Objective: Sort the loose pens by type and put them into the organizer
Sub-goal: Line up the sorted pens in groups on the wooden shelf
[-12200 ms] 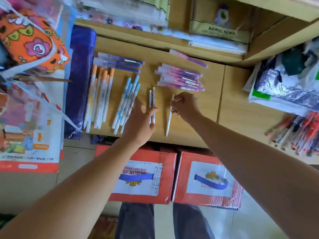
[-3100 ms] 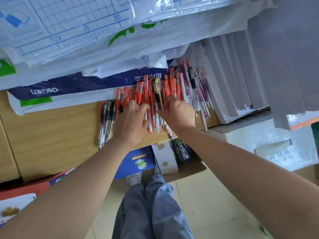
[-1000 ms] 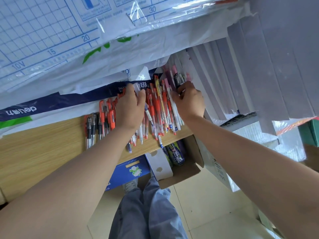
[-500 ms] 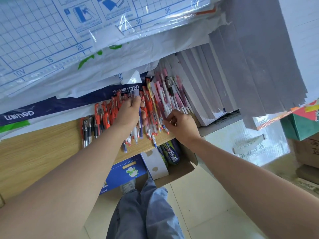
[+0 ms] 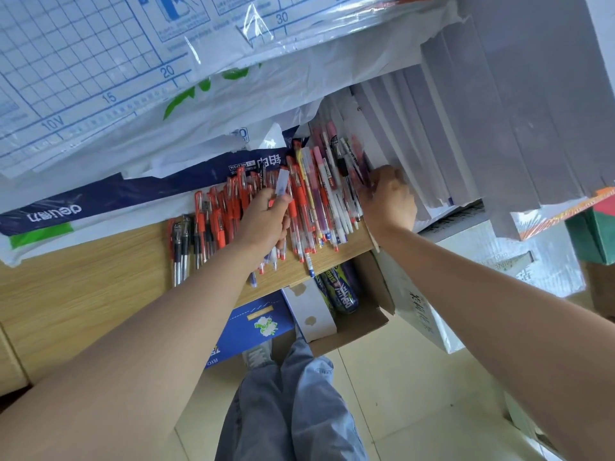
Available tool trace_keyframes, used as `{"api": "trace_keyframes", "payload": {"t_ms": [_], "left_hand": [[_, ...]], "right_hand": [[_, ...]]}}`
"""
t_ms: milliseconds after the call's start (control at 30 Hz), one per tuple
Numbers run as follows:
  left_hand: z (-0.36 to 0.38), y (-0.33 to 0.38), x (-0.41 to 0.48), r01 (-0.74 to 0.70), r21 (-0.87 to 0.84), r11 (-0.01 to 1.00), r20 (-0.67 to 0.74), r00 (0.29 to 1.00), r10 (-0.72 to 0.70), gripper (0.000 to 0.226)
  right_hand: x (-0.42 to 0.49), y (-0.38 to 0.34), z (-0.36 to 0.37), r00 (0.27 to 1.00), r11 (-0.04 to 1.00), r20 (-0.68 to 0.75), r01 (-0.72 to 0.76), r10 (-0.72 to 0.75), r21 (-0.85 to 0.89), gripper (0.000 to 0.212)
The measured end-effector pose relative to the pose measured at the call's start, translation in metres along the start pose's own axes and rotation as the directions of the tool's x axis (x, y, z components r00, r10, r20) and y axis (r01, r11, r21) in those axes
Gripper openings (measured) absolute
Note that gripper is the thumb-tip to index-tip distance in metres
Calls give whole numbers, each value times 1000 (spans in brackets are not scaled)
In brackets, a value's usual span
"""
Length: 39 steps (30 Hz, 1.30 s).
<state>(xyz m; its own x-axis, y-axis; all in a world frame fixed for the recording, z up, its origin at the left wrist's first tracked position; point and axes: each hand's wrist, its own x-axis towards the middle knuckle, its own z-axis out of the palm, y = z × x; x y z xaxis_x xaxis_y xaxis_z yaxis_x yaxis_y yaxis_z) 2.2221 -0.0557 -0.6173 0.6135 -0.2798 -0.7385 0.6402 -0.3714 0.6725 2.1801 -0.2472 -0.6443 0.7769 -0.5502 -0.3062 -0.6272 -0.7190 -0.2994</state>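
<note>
Biggest thing up top is a plastic-wrapped grid sheet flopped over the far left. Right next to it, on the far right, is a grey stack of boards, several of them leaning together, too overlapped for an honest count. Below that is one wooden table, with a blue-and-white bag lying along its far side.

Both arms come in from the near edge, bare, reaching out over the table's right end. One pair of jeans legs is down on the floor. Under the table there's one blue box and one open cardboard box.

The pen heap sits on the right end of the table, between the bag and the grey stack, tips pointing toward the near edge. It's mostly red-capped ones, way too packed to count, plus a few pink and white ones on the right. Roughly three black pens lie at the left edge.

The left hand is on the middle of the heap, knuckles up, fingers curled round a pale-capped pen whose cap pokes out past the fingertips. The right hand is at the heap's right edge, hard against the grey stack, fingers curled down into the pink pens. I can't tell whether it's got hold of one.
</note>
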Motion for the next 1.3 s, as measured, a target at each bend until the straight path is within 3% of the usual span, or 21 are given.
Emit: {"api": "trace_keyframes", "payload": {"t_ms": [100, 333, 500, 733, 800, 900, 1133, 1300], "left_hand": [[-3, -1, 1, -3, 2, 1000, -11, 1000, 3, 22], [-11, -6, 6, 16, -10, 1000, -62, 998, -16, 23], [-13, -7, 7, 19, 8, 1000, -64, 998, -18, 23], [-13, -7, 9, 4, 18, 1000, -90, 996, -2, 19], [-13, -8, 10, 3, 17, 1000, -99, 995, -1, 18], [-12, -7, 11, 1, 20, 1000, -86, 996, 1, 17], [-15, -7, 14, -9, 26, 1000, -74, 997, 11, 11], [-15, -7, 13, -14, 21, 1000, -69, 997, 15, 10]], "right_hand": [[-4, -8, 5, 998, 994, 13, 59, -57, -95, 30], [5, -13, 2, 997, 989, 74, 37, -27, -144, 32], [8, -7, 1, 998, 998, 63, 15, -19, 64, 23], [16, -3, -6, 987, 965, -12, 160, -161, 207, 18], [18, -11, -7, 980, 955, 62, 171, -191, 244, 16], [16, -22, -3, 962, 967, 159, 194, -220, 167, 17], [19, -15, 3, 996, 990, -18, 92, -90, 109, 17], [15, -19, 1, 974, 956, 27, 213, -223, 200, 19]]}}
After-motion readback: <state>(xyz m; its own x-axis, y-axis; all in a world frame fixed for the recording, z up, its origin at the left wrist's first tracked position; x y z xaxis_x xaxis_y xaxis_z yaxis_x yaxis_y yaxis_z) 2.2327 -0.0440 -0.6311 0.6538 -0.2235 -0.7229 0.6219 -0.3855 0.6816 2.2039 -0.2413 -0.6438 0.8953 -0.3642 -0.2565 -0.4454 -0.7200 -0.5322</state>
